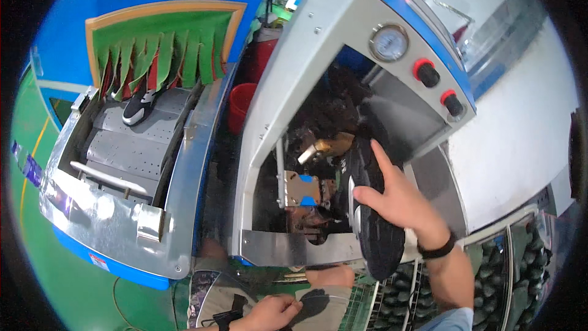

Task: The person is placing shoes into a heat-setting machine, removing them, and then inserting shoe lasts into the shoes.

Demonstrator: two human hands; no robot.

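My right hand (401,202) grips a black shoe (380,245) by its side, thumb and index finger spread along it. The shoe stands lengthwise at the opening of a grey machine (263,147), its dark sole turned toward my palm and a white patch on its other edge. Inside the opening, beside the shoe, sit a metal plate with blue pads (302,190) and a brass-coloured part (335,145). Low in the view, my left hand (272,314) is closed over my lap, away from the machine, with nothing visible in it.
At left, a conveyor (131,135) carries a black-and-white shoe (141,107) out from under a green strip curtain (162,49). A gauge (389,43) and two red-ringed black knobs (427,73) sit on the machine's front. Racks with dark shoe parts (484,276) stand lower right.
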